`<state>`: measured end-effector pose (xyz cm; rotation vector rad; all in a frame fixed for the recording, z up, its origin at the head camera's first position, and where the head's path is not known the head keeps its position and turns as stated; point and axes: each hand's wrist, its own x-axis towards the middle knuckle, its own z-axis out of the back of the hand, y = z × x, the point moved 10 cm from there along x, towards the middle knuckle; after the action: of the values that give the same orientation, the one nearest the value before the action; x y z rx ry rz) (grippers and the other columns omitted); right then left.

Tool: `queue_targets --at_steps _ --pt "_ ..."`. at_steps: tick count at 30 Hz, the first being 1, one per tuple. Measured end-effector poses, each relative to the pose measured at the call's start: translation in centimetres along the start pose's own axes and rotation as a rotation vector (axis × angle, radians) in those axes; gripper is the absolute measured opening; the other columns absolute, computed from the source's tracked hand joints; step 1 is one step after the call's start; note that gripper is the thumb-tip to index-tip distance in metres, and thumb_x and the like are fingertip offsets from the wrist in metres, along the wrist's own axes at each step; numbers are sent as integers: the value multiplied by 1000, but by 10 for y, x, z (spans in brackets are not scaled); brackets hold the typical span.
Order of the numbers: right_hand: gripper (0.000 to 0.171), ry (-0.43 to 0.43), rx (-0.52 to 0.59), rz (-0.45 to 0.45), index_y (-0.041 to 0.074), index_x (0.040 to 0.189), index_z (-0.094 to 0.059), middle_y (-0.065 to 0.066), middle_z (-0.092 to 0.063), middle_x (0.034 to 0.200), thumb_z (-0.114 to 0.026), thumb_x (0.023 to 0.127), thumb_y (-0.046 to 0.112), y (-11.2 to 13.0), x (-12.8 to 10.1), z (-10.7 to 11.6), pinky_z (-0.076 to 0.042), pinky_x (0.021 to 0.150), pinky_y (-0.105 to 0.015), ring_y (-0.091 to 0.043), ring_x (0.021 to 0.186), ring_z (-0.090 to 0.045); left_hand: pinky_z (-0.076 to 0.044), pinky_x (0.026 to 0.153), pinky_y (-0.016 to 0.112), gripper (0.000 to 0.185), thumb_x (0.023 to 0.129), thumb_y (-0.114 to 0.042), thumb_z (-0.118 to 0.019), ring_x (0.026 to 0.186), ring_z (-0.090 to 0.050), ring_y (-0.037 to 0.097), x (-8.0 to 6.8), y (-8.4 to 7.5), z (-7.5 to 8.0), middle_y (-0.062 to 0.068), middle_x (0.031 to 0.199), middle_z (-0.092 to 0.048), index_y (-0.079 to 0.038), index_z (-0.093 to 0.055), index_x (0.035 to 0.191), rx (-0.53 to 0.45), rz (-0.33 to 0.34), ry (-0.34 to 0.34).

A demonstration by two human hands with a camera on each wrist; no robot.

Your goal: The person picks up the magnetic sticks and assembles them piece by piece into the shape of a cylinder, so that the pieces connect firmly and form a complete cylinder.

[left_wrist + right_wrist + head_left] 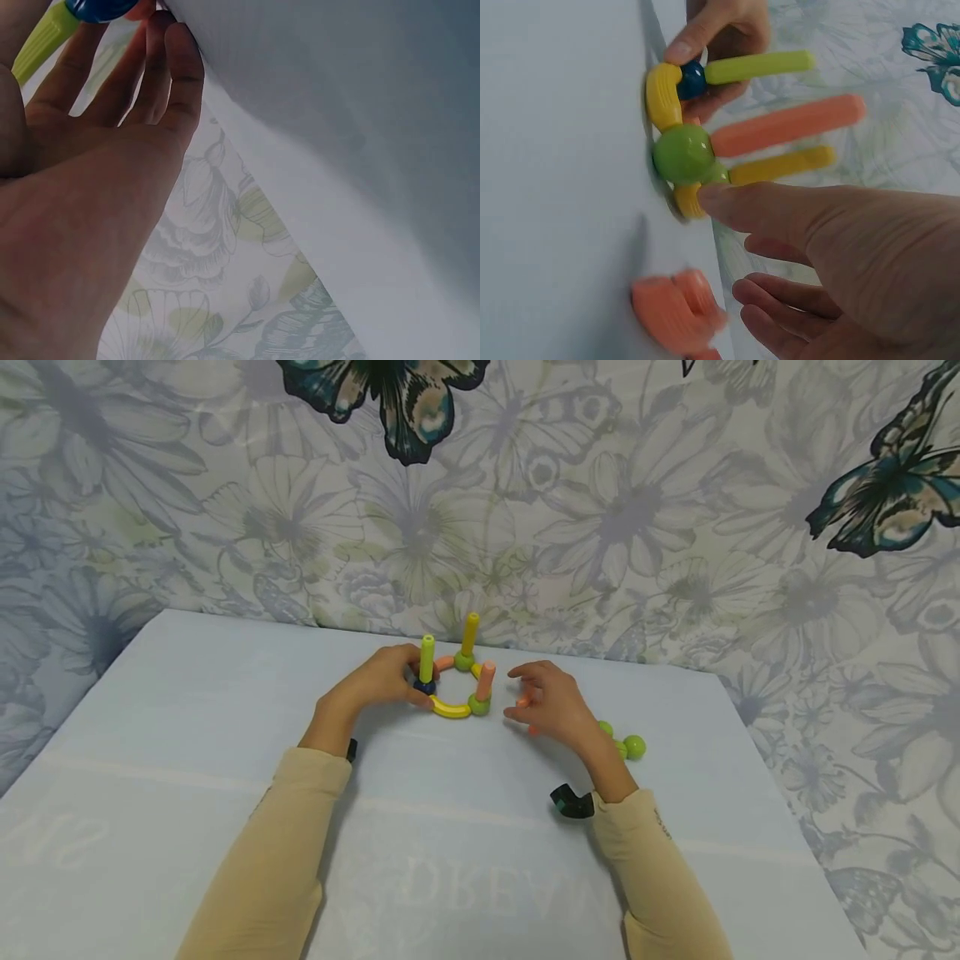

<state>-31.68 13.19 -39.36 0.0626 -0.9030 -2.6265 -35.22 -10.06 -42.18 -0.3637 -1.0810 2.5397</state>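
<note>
A toy ring of balls and curved pieces stands on the table, with a yellow curved piece [450,712] along its near side. Three rods rise from its balls: light green [427,658], yellow [470,635] and orange [486,682]. At the ring's left corner, my left hand [371,678] holds the dark blue ball [693,79] between thumb and fingers. My right hand [555,703] hovers to the right of the ring, its thumb and fingers spread with nothing between them. Orange curved pieces [671,311] lie just beyond it, partly hidden by its fingers in the head view.
Several loose green balls [634,747] lie right of my right wrist, partly covered by it. A black strap end [572,802] sticks out at the right cuff. Behind the white table [450,827] rises a flowered, butterfly-printed backdrop [480,527].
</note>
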Motion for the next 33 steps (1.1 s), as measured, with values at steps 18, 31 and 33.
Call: queue_targets --at_steps 18,31,33 --pt "49 169 -113 -185 1 135 -65 -22 -66 133 -83 92 17 -76 -53 54 -51 105 -54 -41 123 -62 -46 104 50 44 77 -18 -96 114 -59 34 -1 6 -1 14 121 -61 -7 -72 112 -21 35 0" --pt "38 186 -167 -262 3 123 -70 -19 -72 116 -82 93 21 -99 -59 60 -53 96 -52 -35 110 -66 -47 103 51 34 79 -21 -95 118 -59 33 2 0 -6 11 125 -56 -12 -77 106 -21 16 30" --pt "34 153 -184 -262 3 119 -72 -17 -73 112 -82 92 21 -101 -58 61 -54 93 -50 -33 105 -67 -48 104 51 35 78 -20 -96 119 -59 34 3 -1 -8 12 126 -56 -11 -75 105 -19 7 33"
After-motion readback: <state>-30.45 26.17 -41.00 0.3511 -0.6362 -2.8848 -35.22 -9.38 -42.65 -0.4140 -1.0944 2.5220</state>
